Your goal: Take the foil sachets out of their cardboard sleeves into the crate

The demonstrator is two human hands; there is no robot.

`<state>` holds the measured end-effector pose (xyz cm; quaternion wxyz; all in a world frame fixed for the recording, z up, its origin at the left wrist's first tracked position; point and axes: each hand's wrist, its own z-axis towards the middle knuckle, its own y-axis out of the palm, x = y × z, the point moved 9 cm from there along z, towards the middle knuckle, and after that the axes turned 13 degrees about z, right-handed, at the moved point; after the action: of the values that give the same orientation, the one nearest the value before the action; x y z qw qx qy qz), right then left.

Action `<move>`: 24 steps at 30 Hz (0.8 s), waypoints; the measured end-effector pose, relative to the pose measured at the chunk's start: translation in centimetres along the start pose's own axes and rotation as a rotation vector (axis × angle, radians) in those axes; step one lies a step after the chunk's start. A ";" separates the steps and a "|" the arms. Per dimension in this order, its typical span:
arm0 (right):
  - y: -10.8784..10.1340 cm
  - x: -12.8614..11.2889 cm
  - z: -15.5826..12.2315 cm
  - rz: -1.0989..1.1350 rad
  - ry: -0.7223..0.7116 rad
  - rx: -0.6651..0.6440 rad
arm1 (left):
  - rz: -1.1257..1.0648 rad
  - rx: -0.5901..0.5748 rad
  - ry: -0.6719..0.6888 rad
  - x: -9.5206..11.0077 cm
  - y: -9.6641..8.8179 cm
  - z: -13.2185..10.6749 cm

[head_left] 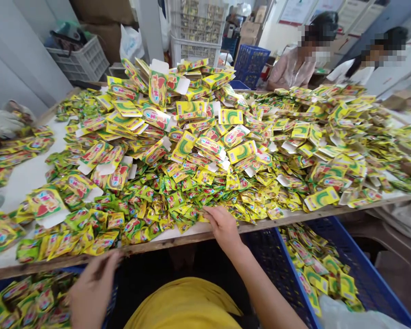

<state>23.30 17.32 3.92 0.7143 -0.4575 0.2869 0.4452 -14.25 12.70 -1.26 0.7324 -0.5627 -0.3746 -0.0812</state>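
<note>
A big heap of small yellow-green sachets (205,151) and flat printed cartons covers the white table (27,176). My right hand (222,225) lies at the near table edge, fingers bent onto the nearest sachets of the heap. My left hand (92,288) is below the table edge at the lower left, over a crate of packed sachets (23,301). Its fingers are curled and blurred, and whether they hold anything does not show.
A blue crate (359,274) with sachets stands at the lower right under the table. Two people sit at the far right side. A gloved hand (3,122) of another person rests at the left edge. White and blue crates are stacked behind the table.
</note>
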 end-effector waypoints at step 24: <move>-3.8 5.5 0.0 0.936 0.664 0.124 | -0.833 -0.878 0.094 25.0 16.2 -5.8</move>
<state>29.14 18.63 0.95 0.3384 -0.3541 0.6932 0.5288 14.81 20.83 1.84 0.3542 -0.6141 -0.4620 -0.5329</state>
